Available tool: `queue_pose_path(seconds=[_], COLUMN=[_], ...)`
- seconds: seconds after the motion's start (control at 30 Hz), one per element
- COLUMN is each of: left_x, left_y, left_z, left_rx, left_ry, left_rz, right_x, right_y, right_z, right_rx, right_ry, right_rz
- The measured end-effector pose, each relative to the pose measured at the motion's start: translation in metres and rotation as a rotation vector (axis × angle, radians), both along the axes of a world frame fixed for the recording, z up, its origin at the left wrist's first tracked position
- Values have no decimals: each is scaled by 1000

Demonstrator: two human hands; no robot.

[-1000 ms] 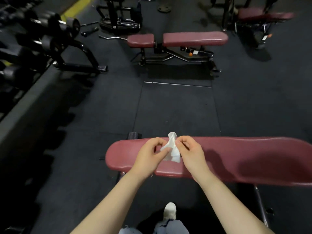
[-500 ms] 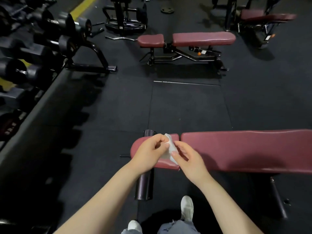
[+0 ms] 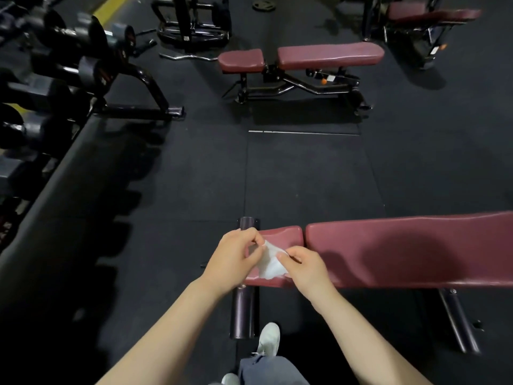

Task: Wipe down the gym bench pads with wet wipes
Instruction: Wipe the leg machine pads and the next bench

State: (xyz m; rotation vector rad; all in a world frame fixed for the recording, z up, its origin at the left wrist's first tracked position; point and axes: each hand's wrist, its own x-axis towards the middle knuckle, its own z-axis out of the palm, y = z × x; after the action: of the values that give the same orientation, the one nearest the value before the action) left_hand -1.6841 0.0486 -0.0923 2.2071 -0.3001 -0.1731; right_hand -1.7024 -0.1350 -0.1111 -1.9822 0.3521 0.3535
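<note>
Low in the frame's centre, the left hand [image 3: 236,259] and right hand [image 3: 304,269] pinch a crumpled white wet wipe [image 3: 270,262] over the maroon padded seat pad [image 3: 288,237]; wiping apparently hasn't started, and every pad remains.

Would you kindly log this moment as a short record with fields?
place: gym floor with benches
left hand: pinches wipe
right hand: pinches wipe
wipe: white, held between both hands over seat pad
back pad: right of seat pad, untouched
far bench: across the floor
dumbbell rack: far left
</note>
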Motion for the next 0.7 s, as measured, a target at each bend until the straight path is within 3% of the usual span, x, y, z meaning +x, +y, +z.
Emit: queue_pose_path(seconds=[0.1,0.23,0.43,0.6,0.7], left_x=[13,25,47,72,88], left_y=[2,8,38,71,95], left_z=[-3,-14,-42,-61,-80], left_rx=[47,62,37,117,168], left_ry=[-31,1,70,145,217], left_rz=[35,24,-83,-341,-342], right_x=[14,34,54,53,55], right_y=[16,46,76,110,124], right_z=[-11,-15,-16,-50,-70], right_rx=[1,434,926,747,569], right_ry=[55,281,306,200,153], right_rz=[-153,-432,-627,-662,-794])
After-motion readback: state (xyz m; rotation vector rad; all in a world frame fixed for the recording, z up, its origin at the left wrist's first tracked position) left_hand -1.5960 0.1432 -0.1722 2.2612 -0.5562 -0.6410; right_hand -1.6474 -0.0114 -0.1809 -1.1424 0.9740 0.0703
